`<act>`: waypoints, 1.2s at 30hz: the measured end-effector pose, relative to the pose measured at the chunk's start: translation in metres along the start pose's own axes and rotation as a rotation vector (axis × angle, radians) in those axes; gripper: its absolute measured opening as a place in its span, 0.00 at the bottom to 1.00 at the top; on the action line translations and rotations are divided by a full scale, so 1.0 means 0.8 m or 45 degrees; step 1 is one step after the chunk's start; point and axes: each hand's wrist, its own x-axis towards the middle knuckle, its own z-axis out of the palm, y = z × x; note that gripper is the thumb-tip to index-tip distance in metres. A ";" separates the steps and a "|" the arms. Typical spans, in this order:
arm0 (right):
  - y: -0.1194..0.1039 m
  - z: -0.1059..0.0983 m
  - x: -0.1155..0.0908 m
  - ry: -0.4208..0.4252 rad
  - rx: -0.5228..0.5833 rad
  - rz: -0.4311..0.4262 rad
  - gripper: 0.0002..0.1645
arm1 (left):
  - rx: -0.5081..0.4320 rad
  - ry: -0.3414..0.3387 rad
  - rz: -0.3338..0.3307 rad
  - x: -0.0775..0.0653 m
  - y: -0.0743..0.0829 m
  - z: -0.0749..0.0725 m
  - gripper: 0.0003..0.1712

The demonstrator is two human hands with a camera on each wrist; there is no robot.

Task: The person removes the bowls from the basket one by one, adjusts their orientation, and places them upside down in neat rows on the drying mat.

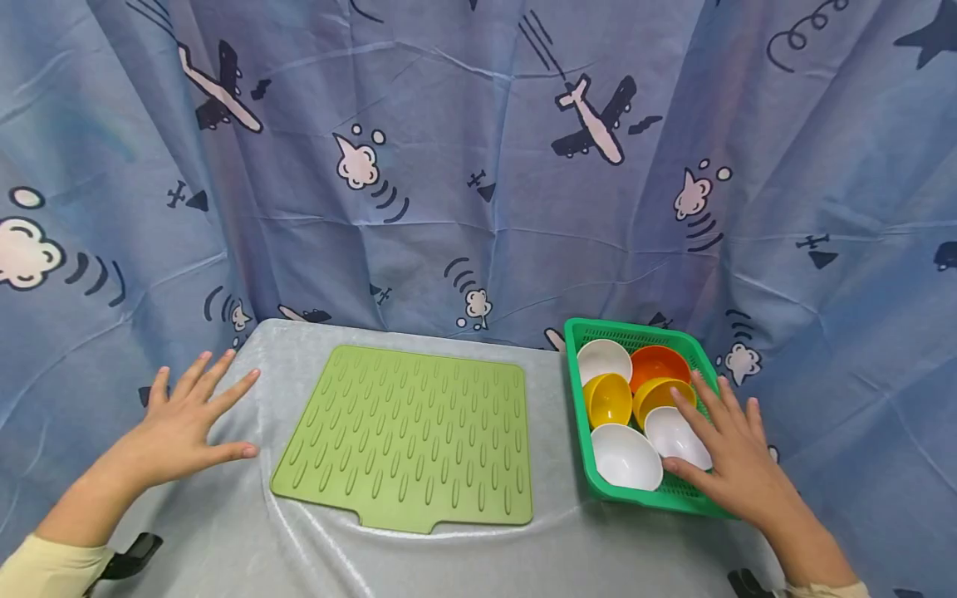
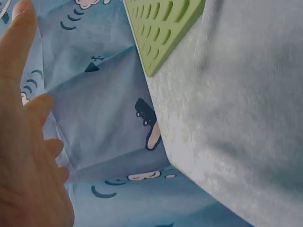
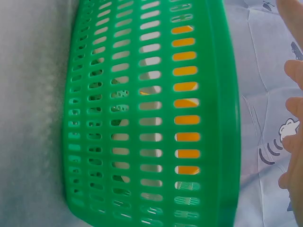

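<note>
With fingers spread, my left hand (image 1: 178, 432) hovers to the left of a light green ridged drying mat (image 1: 419, 432); it holds nothing. My right hand (image 1: 736, 453) is also spread, over the right side of a green plastic basket (image 1: 586, 453), and grips nothing. Inside the basket are white bowls (image 1: 626, 457), yellow bowls (image 1: 608, 399) and an orange bowl (image 1: 660, 365). Part of the basket's right side is hidden behind the right hand. The right wrist view shows the slotted basket wall (image 3: 163, 111) close up, with the hand's fingers at the right edge.
A pale grey cloth (image 1: 314, 556) covers the table under the mat and basket. Behind and at both sides hangs a blue curtain (image 1: 449, 100) printed with planes and clouds. The table's left corner shows in the left wrist view. Dark straps (image 1: 133, 556) sit at the wrists.
</note>
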 end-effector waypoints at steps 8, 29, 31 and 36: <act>0.001 0.003 0.001 -0.003 0.053 -0.003 0.61 | -0.199 0.046 0.046 0.001 0.013 0.014 0.63; 0.000 0.001 0.006 -0.102 0.447 -0.048 0.61 | -0.722 0.008 0.034 0.001 0.029 0.078 0.65; 0.001 0.001 0.008 -0.123 0.462 -0.041 0.62 | -0.731 -0.004 0.029 0.000 0.030 0.085 0.65; 0.003 0.003 0.011 -0.224 0.491 -0.026 0.60 | -0.725 -0.046 0.015 -0.005 0.034 0.096 0.65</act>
